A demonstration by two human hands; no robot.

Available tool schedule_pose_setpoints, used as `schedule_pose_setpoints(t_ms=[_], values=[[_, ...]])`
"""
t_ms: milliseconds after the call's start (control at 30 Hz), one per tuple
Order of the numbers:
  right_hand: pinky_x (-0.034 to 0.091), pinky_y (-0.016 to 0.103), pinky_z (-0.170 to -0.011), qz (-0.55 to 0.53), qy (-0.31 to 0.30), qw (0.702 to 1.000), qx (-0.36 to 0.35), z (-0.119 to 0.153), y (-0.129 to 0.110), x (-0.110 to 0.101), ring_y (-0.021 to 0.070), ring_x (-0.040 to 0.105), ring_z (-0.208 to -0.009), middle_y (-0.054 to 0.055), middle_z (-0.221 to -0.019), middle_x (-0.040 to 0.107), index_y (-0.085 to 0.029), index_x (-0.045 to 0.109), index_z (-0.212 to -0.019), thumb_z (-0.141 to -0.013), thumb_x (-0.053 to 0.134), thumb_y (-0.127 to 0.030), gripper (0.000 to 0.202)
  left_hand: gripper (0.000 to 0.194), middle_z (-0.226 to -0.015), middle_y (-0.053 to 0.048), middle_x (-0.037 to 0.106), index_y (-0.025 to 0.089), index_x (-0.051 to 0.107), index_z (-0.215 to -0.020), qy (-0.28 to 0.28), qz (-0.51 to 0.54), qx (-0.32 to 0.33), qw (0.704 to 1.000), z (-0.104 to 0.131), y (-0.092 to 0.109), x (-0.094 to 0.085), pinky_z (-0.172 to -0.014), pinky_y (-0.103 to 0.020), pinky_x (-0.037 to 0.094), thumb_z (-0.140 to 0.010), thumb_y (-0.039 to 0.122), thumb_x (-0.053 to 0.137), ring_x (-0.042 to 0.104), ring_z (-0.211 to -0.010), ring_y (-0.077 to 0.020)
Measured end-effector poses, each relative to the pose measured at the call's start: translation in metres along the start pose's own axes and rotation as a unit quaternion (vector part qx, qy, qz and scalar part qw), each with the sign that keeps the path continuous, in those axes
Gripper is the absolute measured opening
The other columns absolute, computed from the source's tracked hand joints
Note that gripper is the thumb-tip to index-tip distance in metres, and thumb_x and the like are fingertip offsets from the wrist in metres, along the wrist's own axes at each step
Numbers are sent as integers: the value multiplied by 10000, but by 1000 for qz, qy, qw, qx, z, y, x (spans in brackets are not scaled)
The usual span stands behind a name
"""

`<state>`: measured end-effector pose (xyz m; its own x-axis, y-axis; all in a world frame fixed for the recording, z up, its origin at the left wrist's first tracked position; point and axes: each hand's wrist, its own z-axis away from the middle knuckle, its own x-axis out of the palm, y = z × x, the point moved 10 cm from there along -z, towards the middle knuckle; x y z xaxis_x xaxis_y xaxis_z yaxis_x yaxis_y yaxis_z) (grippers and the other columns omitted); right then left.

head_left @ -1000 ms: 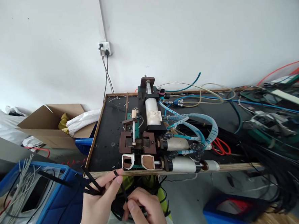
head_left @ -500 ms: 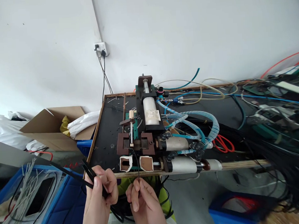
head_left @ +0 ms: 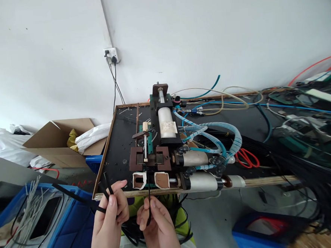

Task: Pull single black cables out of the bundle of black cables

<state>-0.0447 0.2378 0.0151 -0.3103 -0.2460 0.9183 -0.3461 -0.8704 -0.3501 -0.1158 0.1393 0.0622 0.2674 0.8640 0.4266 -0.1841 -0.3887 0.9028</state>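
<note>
My right hand (head_left: 157, 221) pinches a black cable (head_left: 149, 190) in front of the bench edge. The cable's far end runs up between two padded clamp jaws (head_left: 161, 180) to the brown jaw block of a pneumatic machine (head_left: 149, 158). In my left hand (head_left: 110, 213) are several black cable ends (head_left: 77, 195), held between thumb and fingers, fanning out to the upper left. Its index finger stretches toward the left padded jaw without touching it. More black cable (head_left: 132, 230) hangs in loops below my hands, over my lap.
Air cylinders (head_left: 202, 182) and blue hoses (head_left: 228, 135) stand right of the jaws. Black cables (head_left: 292, 176) drape over the bench's right side. A blue bin (head_left: 53, 241) with pale strands and a phone (head_left: 45, 217) is at left, near a cardboard box (head_left: 57, 145).
The cable in my right hand now stands straighter and looks thicker at the jaws. My left index finger has extended, and the cable ends in that hand have shifted.
</note>
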Motion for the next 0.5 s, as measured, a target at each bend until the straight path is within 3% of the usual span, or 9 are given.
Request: schedule_pose_setpoints(t_ms=[167, 333, 500], values=[[411, 227, -617, -3, 5, 1000, 8, -1, 4, -2, 140, 586, -549, 12, -479, 651, -173, 781, -792, -874, 857, -448, 297, 382, -603, 47, 423, 170, 732, -1176, -1, 22, -21, 1000, 0, -3, -1, -481, -226, 344, -974, 490, 682, 316, -545, -125], [406, 235, -621, 3, 12, 1000, 21, -1, 5, -1, 146, 587, -548, 3, -475, 634, -173, 772, -783, -857, 869, -459, 311, 230, -559, 70, 419, 253, 649, -1057, 10, 36, -29, 999, -2, -2, 0, -462, -215, 316, -977, 465, 686, 278, -517, -122], [401, 248, -624, 25, 42, 998, 39, -1, 7, -4, 155, 568, -550, -11, -467, 603, -175, 758, -780, -793, 906, -522, 378, 211, -592, 71, 407, 264, 552, -902, -23, 33, -21, 999, -2, 2, 8, -465, -216, 307, -1026, 416, 631, 281, -520, -122]])
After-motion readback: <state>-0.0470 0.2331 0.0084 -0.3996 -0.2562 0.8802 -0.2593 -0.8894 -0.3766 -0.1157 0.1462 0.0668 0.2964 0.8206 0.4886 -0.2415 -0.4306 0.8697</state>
